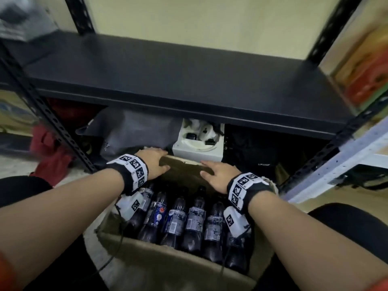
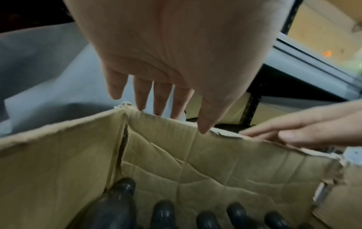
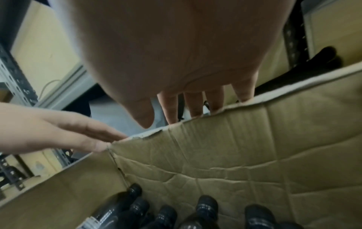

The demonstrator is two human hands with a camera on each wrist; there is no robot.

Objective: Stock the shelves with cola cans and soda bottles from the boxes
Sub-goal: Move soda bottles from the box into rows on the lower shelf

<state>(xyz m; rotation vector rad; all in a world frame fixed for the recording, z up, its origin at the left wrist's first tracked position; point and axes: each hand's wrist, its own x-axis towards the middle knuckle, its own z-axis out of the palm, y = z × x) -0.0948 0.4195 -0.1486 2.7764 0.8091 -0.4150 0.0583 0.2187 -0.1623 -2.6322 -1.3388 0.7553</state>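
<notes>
An open cardboard box point(image 1: 180, 261) stands on the floor between my knees, under a black shelf point(image 1: 168, 76) with nothing on it. Several dark soda bottles point(image 1: 195, 219) lie side by side in the box; their caps point(image 2: 164, 212) point at its far wall point(image 2: 215, 162). My left hand point(image 1: 154, 161) rests on the far rim near the left corner, fingers straight over the edge. My right hand point(image 1: 218, 175) lies on the same rim further right, fingers also straight. In the right wrist view the fingers point(image 3: 194, 106) pass behind the rim point(image 3: 235, 147), with the thumb above it.
Under the shelf behind the box are a grey bag point(image 1: 130, 131), a white moulded tray point(image 1: 199, 143) and a black bag point(image 1: 256, 148). A red cloth point(image 1: 50, 152) lies beside the left upright point(image 1: 52, 122). A pale metal rack point(image 1: 346, 156) stands at the right.
</notes>
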